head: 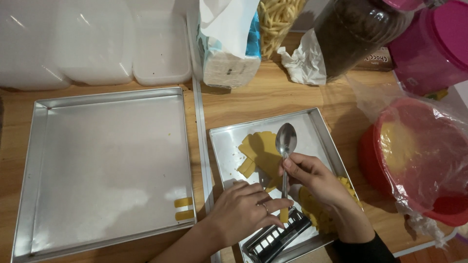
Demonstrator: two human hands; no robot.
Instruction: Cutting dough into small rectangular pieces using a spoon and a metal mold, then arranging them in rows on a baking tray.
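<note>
Your right hand [317, 182] is clamped on the spoon [285, 146]; your left hand [243, 209] pinches 1 dough strip [283, 215] just below it.

Large tray [105, 160] is sitting left of small tray [229, 146]; two dough strips [184, 208] are lying in its near right corner. Spoon [285, 146], dough pieces [261, 151] and cutter [278, 236] are lying in the small tray. Bowl [419, 160] is sitting right; containers [97, 44] behind.
</note>
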